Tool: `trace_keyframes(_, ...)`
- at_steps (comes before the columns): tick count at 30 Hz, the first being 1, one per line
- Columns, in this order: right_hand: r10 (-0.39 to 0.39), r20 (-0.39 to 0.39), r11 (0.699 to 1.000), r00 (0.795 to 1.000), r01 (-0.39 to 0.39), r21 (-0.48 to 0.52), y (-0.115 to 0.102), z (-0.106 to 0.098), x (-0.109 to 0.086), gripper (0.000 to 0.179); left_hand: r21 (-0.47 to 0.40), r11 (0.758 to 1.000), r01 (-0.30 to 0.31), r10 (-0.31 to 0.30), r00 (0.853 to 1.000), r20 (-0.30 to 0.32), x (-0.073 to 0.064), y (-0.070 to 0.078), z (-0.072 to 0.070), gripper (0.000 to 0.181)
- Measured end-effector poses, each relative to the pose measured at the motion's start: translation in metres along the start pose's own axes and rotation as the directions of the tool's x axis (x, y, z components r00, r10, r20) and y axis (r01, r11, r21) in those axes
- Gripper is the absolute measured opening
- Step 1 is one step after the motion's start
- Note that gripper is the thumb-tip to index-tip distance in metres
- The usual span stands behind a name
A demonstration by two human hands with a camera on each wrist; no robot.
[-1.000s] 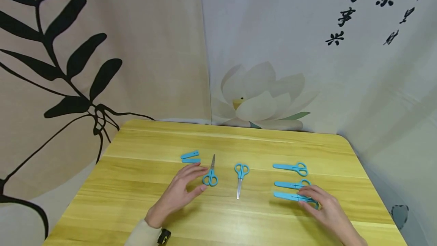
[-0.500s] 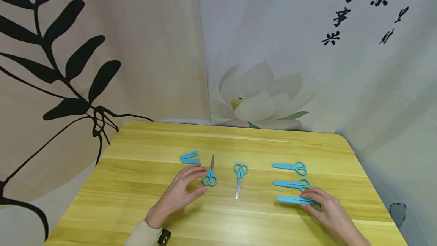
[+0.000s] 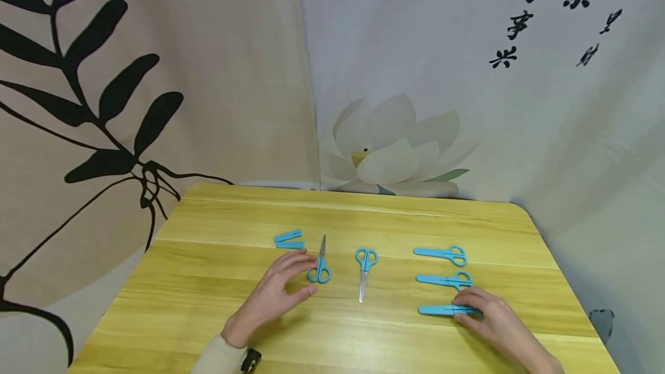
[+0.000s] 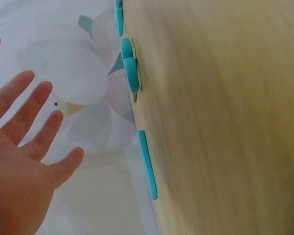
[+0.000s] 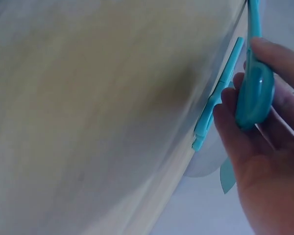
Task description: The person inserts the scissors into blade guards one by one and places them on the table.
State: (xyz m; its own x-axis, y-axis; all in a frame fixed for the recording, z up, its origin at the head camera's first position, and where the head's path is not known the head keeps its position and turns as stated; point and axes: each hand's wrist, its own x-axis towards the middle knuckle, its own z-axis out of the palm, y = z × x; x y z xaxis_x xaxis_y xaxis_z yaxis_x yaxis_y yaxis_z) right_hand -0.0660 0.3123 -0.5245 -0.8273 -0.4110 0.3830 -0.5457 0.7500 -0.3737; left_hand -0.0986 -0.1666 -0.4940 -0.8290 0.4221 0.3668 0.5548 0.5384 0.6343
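Note:
My left hand (image 3: 310, 274) lies open on the wooden table (image 3: 218, 316), its fingertips beside the blue handles of an uncapped pair of scissors (image 3: 319, 264). In the left wrist view the left hand (image 4: 36, 127) shows spread fingers holding nothing, with those blue handles (image 4: 130, 68) and a loose blue cap (image 4: 147, 164) beyond. My right hand (image 3: 462, 306) pinches the handle of the nearest capped scissors (image 3: 441, 309). In the right wrist view the thumb and fingers of my right hand (image 5: 240, 68) curl round that blue handle (image 5: 255, 93).
A second uncapped pair of scissors (image 3: 365, 273) lies mid-table, blade toward me. Two more capped scissors (image 3: 441, 255) (image 3: 444, 280) lie in a column behind my right hand. Two loose caps (image 3: 288, 239) sit behind my left hand. Printed cloth hangs behind the table.
My right hand has slid the nearest capped scissors toward the table's front edge, widening the gap to the middle pair. The left hand has stayed in place.

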Motion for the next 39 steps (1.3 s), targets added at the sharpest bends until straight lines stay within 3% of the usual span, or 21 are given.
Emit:
trace_keyframes(5,0.03,0.029,0.999,0.999,-0.03,-0.027,0.0,-0.002,0.0,0.034,0.013,1.0,-0.017,0.017,1.0,0.002,0.002,0.0,0.003,0.046)
trace_keyframes(13,0.017,0.087,0.998,0.996,-0.013,-0.055,0.002,-0.001,0.005,0.027,0.018,0.999,-0.049,0.05,0.999,-0.004,0.003,0.0,0.004,0.044)
trace_keyframes(22,0.027,0.144,0.998,0.989,-0.018,-0.06,0.002,-0.001,0.008,0.025,0.024,0.998,-0.05,0.05,0.999,-0.007,0.003,-0.001,0.005,0.044)
trace_keyframes(28,0.075,0.182,0.997,0.98,-0.069,-0.042,0.001,-0.002,0.01,0.024,0.019,0.999,-0.035,0.035,0.999,-0.005,0.001,-0.001,0.005,0.043)
trace_keyframes(39,0.18,0.103,0.983,0.978,-0.182,0.007,-0.007,-0.012,0.004,0.037,0.051,0.998,-0.034,0.035,0.999,-0.017,-0.003,-0.005,0.002,0.043)
